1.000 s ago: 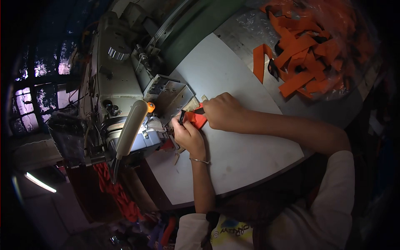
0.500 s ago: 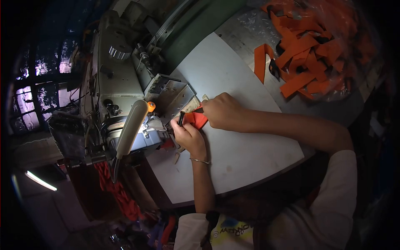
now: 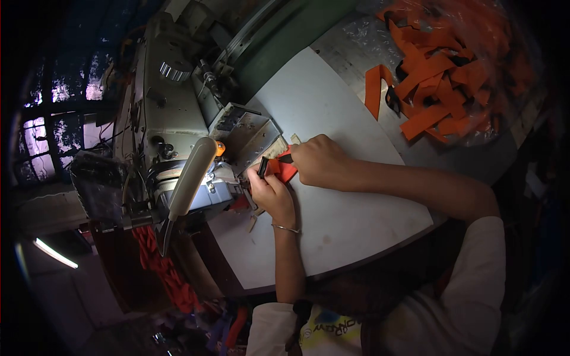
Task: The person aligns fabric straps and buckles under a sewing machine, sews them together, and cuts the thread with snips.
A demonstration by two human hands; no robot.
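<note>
My left hand (image 3: pixel 271 193) is closed with thumb and fingers round an orange fabric strap (image 3: pixel 286 172). A narrow black piece (image 3: pixel 263 167) stands up between its fingertips; I cannot tell whether it is a buckle or webbing. Close beside it, my right hand (image 3: pixel 319 159) is closed in a pinch on the dark end of the same strap, its fingertips partly hidden. Both hands are over the pale tabletop (image 3: pixel 350 231), just right of the sewing machine (image 3: pixel 172 110) and its metal guard plate (image 3: pixel 249 133).
A clear plastic bag of orange straps (image 3: pixel 424 121) lies at the upper right. The machine's cream-handled lever (image 3: pixel 195 175) juts out at the left, near a lit blue-grey part (image 3: pixel 208 199). Red-orange strips (image 3: pixel 169 273) hang below the table edge. Small scraps lie near my left hand.
The view has shifted slightly. More of the dark strap end shows between my hands, and the black piece in my left fingertips has tilted a little. Both hands keep their hold.
</note>
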